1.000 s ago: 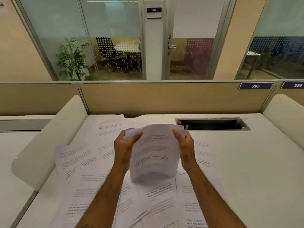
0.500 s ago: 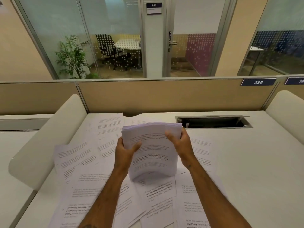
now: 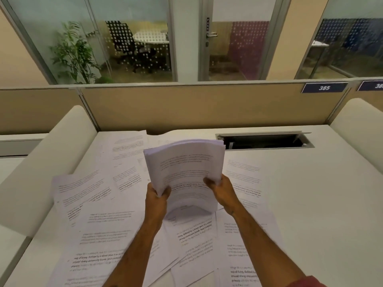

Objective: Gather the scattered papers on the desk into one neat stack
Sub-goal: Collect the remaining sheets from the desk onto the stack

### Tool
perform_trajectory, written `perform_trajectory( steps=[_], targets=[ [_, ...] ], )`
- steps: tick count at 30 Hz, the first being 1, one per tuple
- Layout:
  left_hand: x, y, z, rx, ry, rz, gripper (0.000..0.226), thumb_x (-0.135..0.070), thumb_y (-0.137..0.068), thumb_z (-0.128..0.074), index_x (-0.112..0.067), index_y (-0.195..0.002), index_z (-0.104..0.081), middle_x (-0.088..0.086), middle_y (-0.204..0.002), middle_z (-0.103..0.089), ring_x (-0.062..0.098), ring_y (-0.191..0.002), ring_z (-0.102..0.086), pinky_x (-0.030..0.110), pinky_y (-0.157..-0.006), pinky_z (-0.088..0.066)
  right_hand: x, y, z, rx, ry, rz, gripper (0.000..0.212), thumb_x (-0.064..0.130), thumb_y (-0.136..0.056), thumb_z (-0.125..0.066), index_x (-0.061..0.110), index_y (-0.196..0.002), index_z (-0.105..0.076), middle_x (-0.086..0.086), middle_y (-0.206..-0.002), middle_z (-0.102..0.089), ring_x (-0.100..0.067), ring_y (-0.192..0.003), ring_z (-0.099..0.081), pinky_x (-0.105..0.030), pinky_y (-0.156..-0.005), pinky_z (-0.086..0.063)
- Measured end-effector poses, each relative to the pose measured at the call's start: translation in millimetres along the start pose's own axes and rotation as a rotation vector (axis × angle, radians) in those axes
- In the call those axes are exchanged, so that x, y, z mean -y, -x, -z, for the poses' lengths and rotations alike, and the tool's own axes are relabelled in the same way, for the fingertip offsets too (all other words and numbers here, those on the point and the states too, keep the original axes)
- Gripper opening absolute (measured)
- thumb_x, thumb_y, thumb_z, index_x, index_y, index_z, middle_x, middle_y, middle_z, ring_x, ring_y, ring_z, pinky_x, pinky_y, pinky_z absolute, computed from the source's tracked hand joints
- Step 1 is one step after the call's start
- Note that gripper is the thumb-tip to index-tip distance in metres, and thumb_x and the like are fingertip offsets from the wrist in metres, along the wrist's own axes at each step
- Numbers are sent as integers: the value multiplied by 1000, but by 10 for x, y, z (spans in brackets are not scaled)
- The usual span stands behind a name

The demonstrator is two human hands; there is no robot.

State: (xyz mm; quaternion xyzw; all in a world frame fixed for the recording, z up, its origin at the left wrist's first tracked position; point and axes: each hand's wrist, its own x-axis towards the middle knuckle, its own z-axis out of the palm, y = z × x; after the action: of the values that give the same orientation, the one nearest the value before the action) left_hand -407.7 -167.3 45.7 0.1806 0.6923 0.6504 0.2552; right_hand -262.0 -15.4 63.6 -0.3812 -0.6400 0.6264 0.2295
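A thick stack of printed white papers stands upright above the white desk, bowed toward me. My left hand grips its lower left edge, thumb on the front sheet. My right hand grips its lower right edge the same way. The stack's bottom edge rests on loose sheets. Several scattered papers lie flat and overlapping on the desk to the left, in front and to the right of the stack.
An open cable slot is cut into the desk behind the stack. Rounded white dividers stand at the left and right. A tan partition closes the far edge. Bare desk surface lies to the right.
Both hands have slid down from the stack's upper corners to its lower edges. The stack has bowed and risen a little. The loose sheets have not moved.
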Motion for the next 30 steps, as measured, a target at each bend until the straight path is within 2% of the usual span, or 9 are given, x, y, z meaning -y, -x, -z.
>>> perform_trajectory(
  steps=[5,8,14,16,19,22,24,26,30],
  targets=[
    [-173,-90,265,208,25,-52,38,-28,-88,-74,-23,-124,-64,-4,-112,-77,21,-100,-75,35,-77,-63,221,50,131,-77,2,62,40,30,-92,-69,14,-128,-62,-5,-114,-73,-26,-102,-71,-42,-86,-61],
    [-299,-24,341,317,79,1,39,-28,-83,-81,-20,-119,-70,3,-112,-78,29,-99,-75,45,-79,-63,436,170,184,-64,0,94,38,31,-93,-67,16,-127,-61,-6,-115,-72,-28,-100,-72,-48,-85,-61],
    [-385,119,339,268,83,13,25,-22,-86,-76,-22,-110,-70,-4,-103,-78,21,-91,-75,43,-81,-62,542,555,238,-87,40,66,57,49,-84,-69,19,-131,-58,-3,-120,-71,-24,-105,-71,-44,-89,-59],
    [-398,129,418,294,89,7,24,-21,-86,-75,-23,-109,-70,-8,-99,-79,18,-87,-76,39,-76,-62,348,742,355,-204,65,-24,61,55,-84,-66,20,-132,-56,-4,-122,-70,-20,-106,-69,-37,-90,-54],
    [-417,142,548,323,102,-14,22,-20,-87,-74,-23,-108,-70,-8,-98,-79,18,-85,-76,37,-72,-63,-270,1110,623,-436,279,-256,52,44,-90,-69,18,-133,-55,-10,-128,-64,-20,-108,-63,-30,-88,-46],
    [-437,164,641,351,118,-32,25,-28,-80,-76,-26,-105,-71,-8,-99,-80,19,-85,-77,35,-66,-63,-825,1501,822,-477,594,-610,79,51,-85,-71,19,-148,-37,-16,-147,-39,-33,-133,-42,-46,-109,-38],
    [-425,167,685,347,110,-39,27,-30,-80,-76,-26,-106,-71,-8,-100,-79,19,-86,-77,37,-68,-63,-1016,1693,855,-456,701,-764,102,62,-75,-75,20,-152,-24,-17,-150,-29,-37,-140,-30,-56,-114,-28],
    [-403,166,717,340,97,-48,27,-30,-80,-76,-26,-106,-71,-10,-100,-79,20,-85,-77,38,-69,-63,-1103,1787,816,-451,715,-798,113,62,-67,-81,18,-152,-21,-16,-150,-27,-38,-141,-26,-60,-114,-24],
    [-423,180,797,333,101,-65,23,-33,-79,-76,-31,-101,-74,-10,-100,-79,16,-85,-77,33,-63,-62,-1098,1772,662,-490,714,-838,110,52,-64,-87,14,-147,-25,-16,-147,-28,-36,-139,-28,-58,-114,-29]
  ],
)
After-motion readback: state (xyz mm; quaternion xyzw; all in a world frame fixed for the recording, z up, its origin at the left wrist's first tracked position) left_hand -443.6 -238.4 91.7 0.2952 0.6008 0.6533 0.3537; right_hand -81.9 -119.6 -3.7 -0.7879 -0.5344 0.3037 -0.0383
